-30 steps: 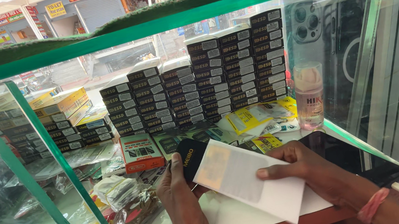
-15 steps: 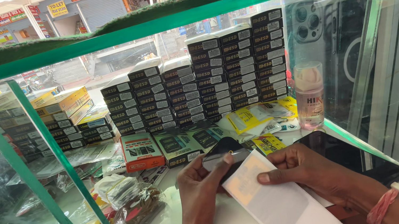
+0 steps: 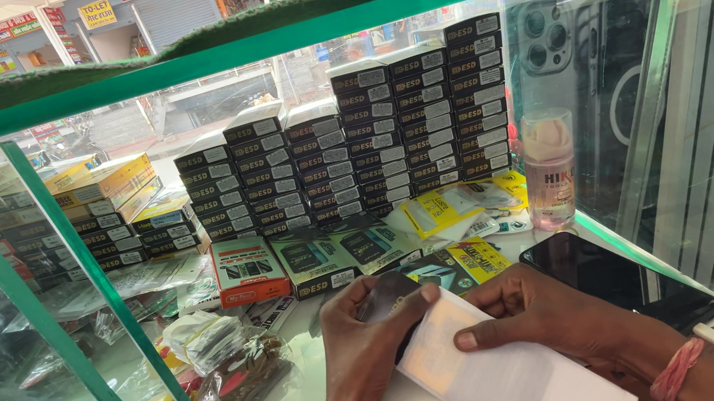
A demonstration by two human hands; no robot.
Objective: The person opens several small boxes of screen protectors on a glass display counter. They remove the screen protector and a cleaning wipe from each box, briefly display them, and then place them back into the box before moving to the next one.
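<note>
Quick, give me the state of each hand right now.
Left hand: closed on a dark phone.
Right hand: holding the white sleeve, thumb on top.

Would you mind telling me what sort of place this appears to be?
Probably a mobile phone accessories shop: stacked small black boxes fill a green-framed glass display counter, clear phone cases hang at the right, and a black smartphone lies nearby.
</note>
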